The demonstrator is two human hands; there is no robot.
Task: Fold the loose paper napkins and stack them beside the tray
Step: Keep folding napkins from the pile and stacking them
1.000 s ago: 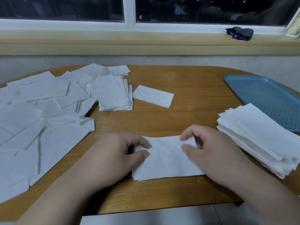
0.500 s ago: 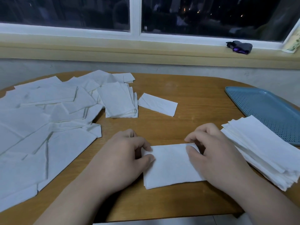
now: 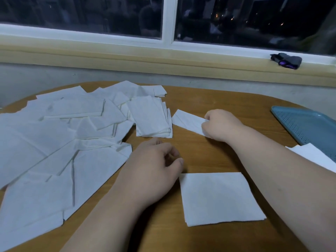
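A folded white napkin (image 3: 220,197) lies flat on the wooden table (image 3: 214,153) near the front edge, with no hand on it. My left hand (image 3: 154,166) rests just left of it, fingers loosely curled, holding nothing. Farther back, my right hand (image 3: 221,125) pinches the right end of a small folded napkin (image 3: 187,120). A spread of loose napkins (image 3: 54,151) covers the table's left half. The blue tray (image 3: 309,128) sits at the right, and a corner of the folded stack (image 3: 312,155) shows beside it behind my right forearm.
A small pile of folded napkins (image 3: 152,119) lies mid-table beside the loose ones. A dark cloth-like object (image 3: 286,60) sits on the window sill at the back right. Bare wood shows between the napkins and the tray.
Both hands have let go of the folded napkin at the front. My right hand reached back to the small napkin and gripped its end; my left hand drew slightly left. The view shifted.
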